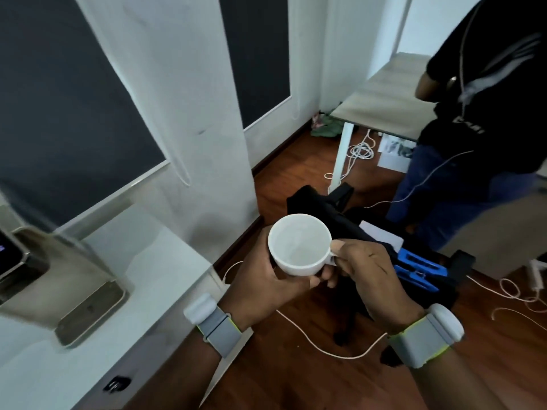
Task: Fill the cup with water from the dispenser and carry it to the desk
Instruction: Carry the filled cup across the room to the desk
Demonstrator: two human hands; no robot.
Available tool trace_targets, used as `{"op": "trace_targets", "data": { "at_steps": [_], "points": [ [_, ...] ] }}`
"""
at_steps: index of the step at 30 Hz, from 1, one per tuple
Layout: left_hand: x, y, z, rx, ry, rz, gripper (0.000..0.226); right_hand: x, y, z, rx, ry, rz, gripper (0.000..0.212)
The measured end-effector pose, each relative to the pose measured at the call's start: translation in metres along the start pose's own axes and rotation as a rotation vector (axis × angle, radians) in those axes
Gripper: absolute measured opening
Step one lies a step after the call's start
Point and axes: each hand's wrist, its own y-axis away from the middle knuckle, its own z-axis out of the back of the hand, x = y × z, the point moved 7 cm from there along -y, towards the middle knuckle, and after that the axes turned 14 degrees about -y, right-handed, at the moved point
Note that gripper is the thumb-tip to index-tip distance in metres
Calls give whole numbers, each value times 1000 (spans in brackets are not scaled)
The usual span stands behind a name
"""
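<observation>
White round glazed cup, left hand cupping, right hand pinching handle

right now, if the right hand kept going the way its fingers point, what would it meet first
The right hand points left across the cup, whose handle it pinches. Past the cup, it would likely meet the left hand cradling it.

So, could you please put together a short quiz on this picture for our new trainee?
1. True or false: the white cup stands on the counter.
2. Which hand pinches the cup's handle? A. left hand B. right hand
3. Fill in: the water dispenser lies to the cup's ____ in the picture.

Key: 1. False: both hands hold it over the wooden floor. 2. B; the left hand cradles its side and base. 3. left.
</observation>
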Motion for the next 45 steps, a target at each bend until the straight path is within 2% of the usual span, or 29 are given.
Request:
{"op": "trace_targets", "data": {
  "at_steps": [10,19,27,33,35,37,39,45],
  "points": [
    [-54,-34,-88,145,42,-118,85,35,25,95,-211,-9,65,45],
    [-92,-71,-155,360,13,-279,90,53,46,163,-434,-12,101,43],
    [-130,-99,-212,568,35,-436,88,81,65,197,-591,60,191,34],
    [-154,-113,-250,695,47,-543,84,87,84,226,-785,71,240,46],
    [-161,-116,-256,709,56,-563,84,89,88,229,-805,85,257,44],
    [-169,-113,-276,806,66,-603,83,89,102,236,-878,122,269,41],
    [-173,-112,-286,835,77,-614,84,90,112,238,-916,124,288,41],
    [-198,-88,-322,1003,88,-748,89,87,159,247,-1180,77,357,39]
  ]
}}
